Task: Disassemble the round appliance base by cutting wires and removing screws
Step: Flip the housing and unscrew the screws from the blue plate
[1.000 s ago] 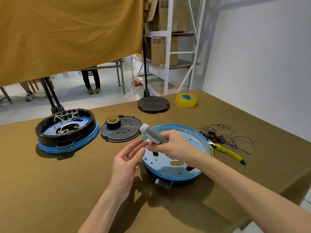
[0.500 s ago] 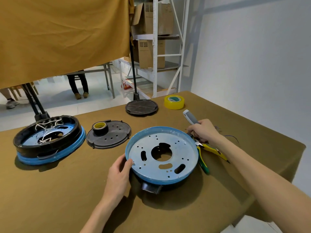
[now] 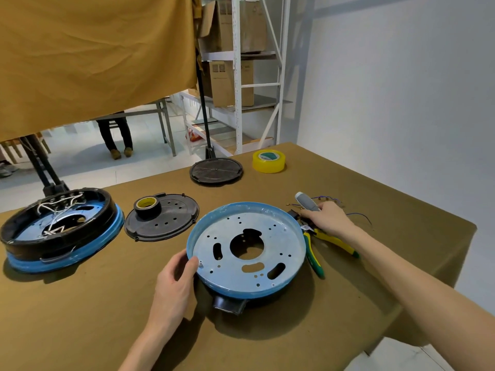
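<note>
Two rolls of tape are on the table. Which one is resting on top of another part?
The small black roll with a yellow core: it sits on the perforated black plastic disc. The bigger yellow tape roll lies directly on the brown tablecloth, at the far edge.

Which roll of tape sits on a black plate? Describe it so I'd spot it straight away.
On the brown-clothed table, find the flat black perforated disc between the two blue-rimmed bases. The black tape roll sits on its left part. Unlike the clear yellow tape roll near the far edge, it is black outside with a yellow core.
</note>
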A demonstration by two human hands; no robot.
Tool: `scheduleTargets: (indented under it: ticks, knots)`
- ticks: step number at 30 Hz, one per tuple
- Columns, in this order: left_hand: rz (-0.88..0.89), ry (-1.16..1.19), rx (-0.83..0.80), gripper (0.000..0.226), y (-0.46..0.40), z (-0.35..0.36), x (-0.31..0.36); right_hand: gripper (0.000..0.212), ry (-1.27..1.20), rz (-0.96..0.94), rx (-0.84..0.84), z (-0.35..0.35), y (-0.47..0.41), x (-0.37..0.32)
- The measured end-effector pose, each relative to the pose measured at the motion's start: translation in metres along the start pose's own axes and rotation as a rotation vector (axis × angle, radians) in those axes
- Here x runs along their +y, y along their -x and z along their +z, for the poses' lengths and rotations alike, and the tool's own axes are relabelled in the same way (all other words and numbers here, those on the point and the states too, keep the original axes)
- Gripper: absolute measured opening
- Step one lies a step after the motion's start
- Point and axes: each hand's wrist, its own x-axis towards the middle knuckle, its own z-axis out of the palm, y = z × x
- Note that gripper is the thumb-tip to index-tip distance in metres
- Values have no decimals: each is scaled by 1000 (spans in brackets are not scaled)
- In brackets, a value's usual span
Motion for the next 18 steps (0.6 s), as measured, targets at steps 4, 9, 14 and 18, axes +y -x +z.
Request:
scheduleTargets:
  ticks: [4,9,14,18]
  knots:
    - [12,2,19,39,1,1,1,40,241,-51,3,1,31,14]
    - [28,1,62,38,3,5,4,42,391,-7,-44,-4,52,20]
    - [31,2,54,40,6,4,6,40,409,-111,85,-6,58,21]
    - [33,-5,39,40,8,4,8,32,462,-203,174,-1,49,16]
